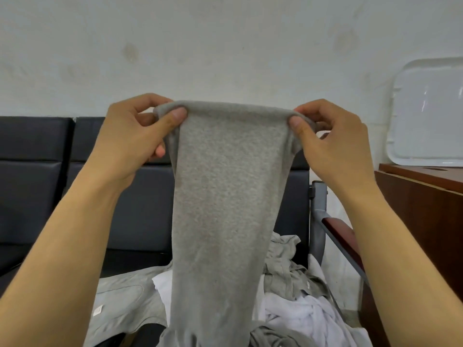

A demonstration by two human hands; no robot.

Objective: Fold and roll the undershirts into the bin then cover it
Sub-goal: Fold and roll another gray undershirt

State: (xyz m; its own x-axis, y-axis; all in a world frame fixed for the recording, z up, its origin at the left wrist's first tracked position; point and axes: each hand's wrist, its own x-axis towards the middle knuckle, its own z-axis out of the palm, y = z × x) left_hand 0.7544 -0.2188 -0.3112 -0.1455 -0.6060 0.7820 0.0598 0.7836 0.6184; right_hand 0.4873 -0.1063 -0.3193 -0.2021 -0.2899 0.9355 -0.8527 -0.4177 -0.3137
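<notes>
A grey undershirt [220, 196] hangs lengthwise in front of me, folded into a narrow strip. My left hand [135, 136] pinches its top left corner between thumb and fingers. My right hand [333, 144] pinches the top right corner the same way. The top edge is stretched level between both hands at chest height. Below it, more grey undershirts [120, 301] and white undershirts [298, 319] lie in a loose pile on the seat. The bin's clear lid [428, 116] leans against the wall at the right. The bin itself is out of view.
A dark padded bench [37, 171] runs along the wall behind the pile, with a metal armrest [318, 216] at its right end. A brown wooden cabinet [426, 201] stands at the right, under the lid.
</notes>
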